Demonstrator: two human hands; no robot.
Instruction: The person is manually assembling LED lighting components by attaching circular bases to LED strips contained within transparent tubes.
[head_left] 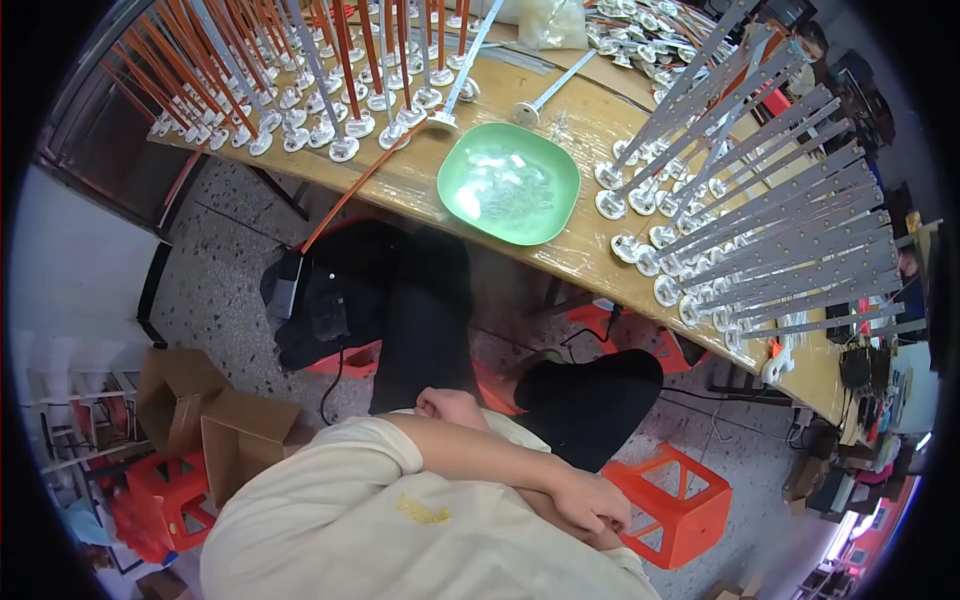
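My arms are crossed in front of my cream shirt. My left hand point(590, 503) lies over my right arm near the elbow, its fingers a little apart and no object in them. Beyond my left forearm, my right hand point(449, 406) shows with its fingers curled in; no object shows in it. Neither hand touches the table. A green plastic tray point(574, 190) with clear, shiny material in it sits at the table's near edge. Beside it lies a grey strip with a white round base point(525, 114).
Many orange and grey strips on white round bases point(344, 149) stand at the table's left; grey ones point(666, 290) lean at the right. One orange strip point(350, 196) overhangs the wooden table's point(400, 188) near edge. Red stools point(700, 505) and cardboard boxes point(245, 445) are on the floor.
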